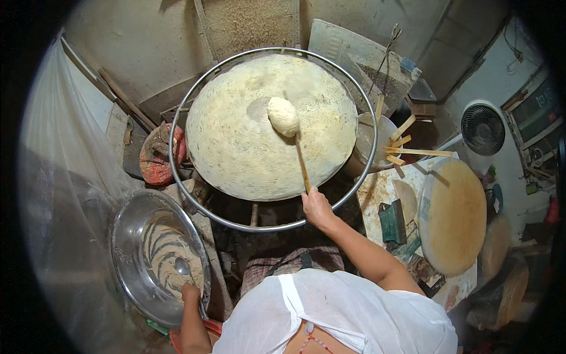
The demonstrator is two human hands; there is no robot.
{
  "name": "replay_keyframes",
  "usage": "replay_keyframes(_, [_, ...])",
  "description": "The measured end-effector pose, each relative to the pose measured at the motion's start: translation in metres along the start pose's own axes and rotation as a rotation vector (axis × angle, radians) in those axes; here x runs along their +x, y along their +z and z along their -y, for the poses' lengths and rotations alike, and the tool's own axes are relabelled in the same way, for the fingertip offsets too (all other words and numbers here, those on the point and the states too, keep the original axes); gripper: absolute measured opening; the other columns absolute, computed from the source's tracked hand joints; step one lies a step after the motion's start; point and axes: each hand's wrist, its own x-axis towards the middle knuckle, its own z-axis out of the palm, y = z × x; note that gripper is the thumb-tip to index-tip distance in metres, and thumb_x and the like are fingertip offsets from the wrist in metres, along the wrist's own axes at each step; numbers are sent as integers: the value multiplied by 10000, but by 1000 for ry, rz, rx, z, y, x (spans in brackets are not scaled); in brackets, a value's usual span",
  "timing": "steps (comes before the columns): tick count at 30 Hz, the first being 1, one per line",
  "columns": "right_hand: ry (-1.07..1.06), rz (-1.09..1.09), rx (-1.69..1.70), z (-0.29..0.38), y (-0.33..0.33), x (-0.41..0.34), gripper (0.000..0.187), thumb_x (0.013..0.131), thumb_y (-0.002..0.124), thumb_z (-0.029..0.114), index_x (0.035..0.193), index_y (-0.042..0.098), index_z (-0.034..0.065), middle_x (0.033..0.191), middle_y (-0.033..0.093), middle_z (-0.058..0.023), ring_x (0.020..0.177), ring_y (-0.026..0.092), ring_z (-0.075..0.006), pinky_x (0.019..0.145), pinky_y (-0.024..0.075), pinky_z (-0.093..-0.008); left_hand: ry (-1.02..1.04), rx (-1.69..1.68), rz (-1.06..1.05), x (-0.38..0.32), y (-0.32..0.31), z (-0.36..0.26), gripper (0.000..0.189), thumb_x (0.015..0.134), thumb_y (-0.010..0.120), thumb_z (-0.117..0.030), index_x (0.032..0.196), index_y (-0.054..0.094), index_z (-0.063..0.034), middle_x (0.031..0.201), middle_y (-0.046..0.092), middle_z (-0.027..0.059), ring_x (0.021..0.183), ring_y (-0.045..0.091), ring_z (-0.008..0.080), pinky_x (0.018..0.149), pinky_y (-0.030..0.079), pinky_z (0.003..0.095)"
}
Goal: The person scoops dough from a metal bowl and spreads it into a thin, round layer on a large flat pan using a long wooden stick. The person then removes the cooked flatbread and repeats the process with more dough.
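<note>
My right hand (317, 207) grips the handle of a wooden stick (302, 163), reaching over the metal ring's near side. A pale lump of batter or soft dough (283, 116) sits at the stick's far end and hides its head. Beneath lies a large round griddle, coated almost all over with a thin pale batter layer (230, 150). A greyer patch shows just left of the lump. Down at the left, my left hand (191, 292) holds a metal ladle (181, 266) by its handle. The ladle's bowl rests in streaky batter (161, 248) inside a wide steel basin (126, 252).
A shiny metal ring (254, 228) surrounds the griddle. Right of it stands a bucket (365, 132) with several wooden handles. A thick round stack of apparent flatbreads (455, 217) lies on a side table (371, 194). A fan (483, 127) and plastic sheeting (66, 177) flank the space.
</note>
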Motion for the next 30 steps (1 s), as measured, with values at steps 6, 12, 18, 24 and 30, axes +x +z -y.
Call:
replay_keyframes(6, [-19, -145, -89, -19, -32, 3, 379, 946, 483, 346, 923, 535, -28, 818, 610, -308, 805, 590, -485, 695, 470, -537, -159, -616, 546, 49, 10, 112, 312, 826, 685, -246, 766, 595, 46, 676, 606, 147, 540, 587, 261, 468, 449, 409])
replay_keyframes(12, [48, -56, 68, 26, 34, -30, 377, 942, 475, 333, 971, 514, -41, 877, 611, -328, 899, 580, -494, 783, 462, -543, 64, 54, 120, 7, -41, 180, 194, 846, 659, -176, 828, 584, 2, 735, 605, 158, 644, 596, 313, 557, 443, 442])
replay_keyframes(18, [-31, -93, -40, 7, 0, 1, 367, 939, 490, 320, 926, 547, -42, 849, 614, -317, 845, 594, -479, 724, 476, -532, -79, -96, -696, -22, -75, 182, 264, 851, 662, -212, 915, 593, 35, 864, 626, 209, 833, 599, 373, 704, 445, 454])
replay_keyframes(24, [-123, -36, 38, 38, 40, -11, 384, 935, 499, 306, 955, 542, -75, 880, 609, -330, 873, 581, -497, 757, 464, -533, 277, -673, -775, 2, -92, 91, 413, 966, 499, -339, 846, 549, 53, 717, 561, 189, 738, 573, 331, 684, 428, 433])
replay_keyframes(30, [-41, -77, -86, 16, 4, 6, 394, 940, 488, 339, 959, 595, -40, 808, 622, -296, 802, 606, -468, 701, 472, -543, 354, -1300, 83, -42, -159, -55, 376, 984, 455, -393, 734, 415, -115, 492, 367, -19, 327, 311, 88, 309, 269, 241])
